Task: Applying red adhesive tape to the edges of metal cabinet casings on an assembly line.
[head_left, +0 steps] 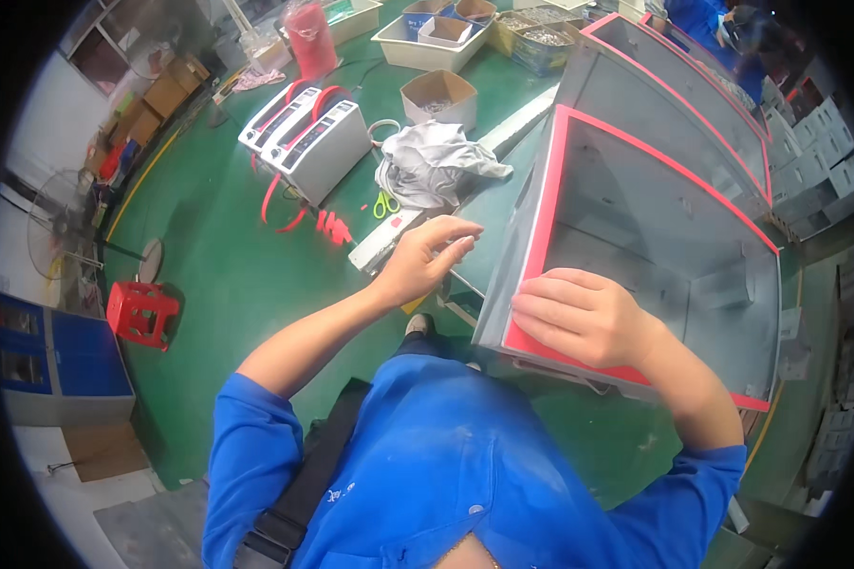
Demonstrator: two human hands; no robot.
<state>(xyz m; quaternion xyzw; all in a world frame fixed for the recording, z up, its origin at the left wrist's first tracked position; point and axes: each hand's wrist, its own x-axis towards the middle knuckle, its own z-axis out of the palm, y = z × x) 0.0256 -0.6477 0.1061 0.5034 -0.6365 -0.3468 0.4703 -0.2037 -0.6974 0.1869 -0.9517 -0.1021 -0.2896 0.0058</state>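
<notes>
A grey, open-fronted metal cabinet [517,284] stands at my right, with red tape [552,180] along the edges of its opening. My right hand [584,318] lies over the taped near-left corner, fingers stretched out along the red strip. To the left of the cabinet, my left hand [432,256] hovers above the edge of the green-topped bench [493,228]. Its fingers point right, thumb apart from the index finger, and I see nothing held. Just beyond that hand are green-handled scissors [385,204] and a crumpled grey cloth [436,161].
Two white tape dispensers [318,147] with red tape stand beyond my left hand; short red tape pieces [333,229] hang nearby. More taped cabinets [664,104] line up behind mine. Parts boxes [438,95] sit farther off. A red stool [142,313] is at left; another person [731,38] works at far right.
</notes>
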